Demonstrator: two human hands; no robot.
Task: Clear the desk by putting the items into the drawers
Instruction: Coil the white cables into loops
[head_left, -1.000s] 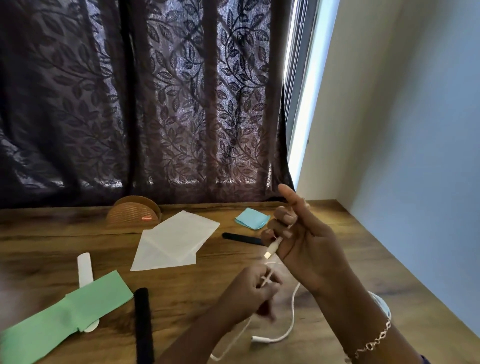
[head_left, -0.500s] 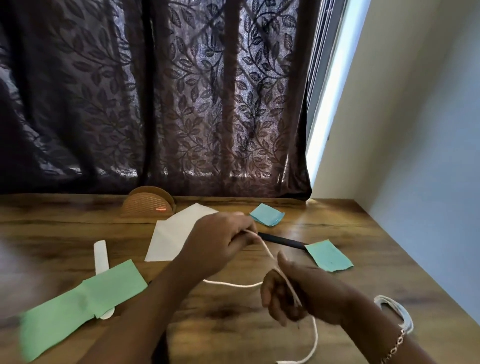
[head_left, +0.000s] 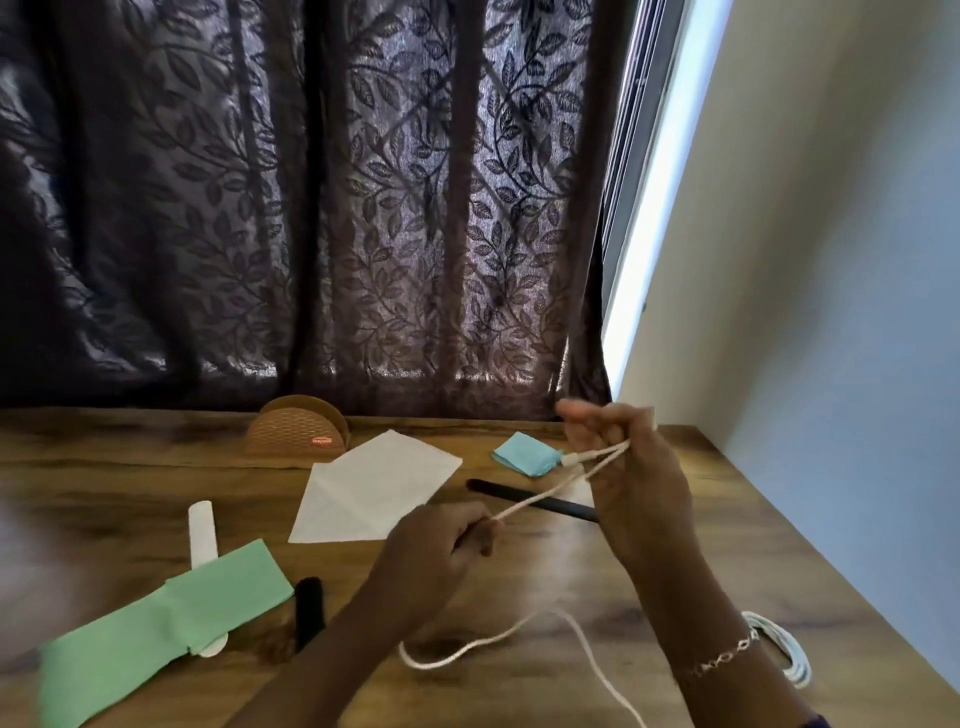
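A white cable (head_left: 540, 494) is stretched between my two hands above the wooden desk (head_left: 519, 577). My right hand (head_left: 631, 478) is raised at the right and holds the cable's plug end looped over its fingers. My left hand (head_left: 436, 551) is lower, closed on the cable near the middle. The slack cable curls on the desk below. No drawer is in view.
On the desk lie a white paper sheet (head_left: 374, 486), a blue note pad (head_left: 524, 454), a black pen (head_left: 530, 500), a green paper strip (head_left: 156, 623), a white stick (head_left: 201, 530), a black stick (head_left: 309, 610), a brown holder (head_left: 296, 434) and a coiled white cable (head_left: 784, 652). A dark curtain hangs behind.
My right hand has risen to the right with the plug end. My left hand has dropped toward the middle, pulling the cable taut. The second blue note is now hidden behind my right hand.
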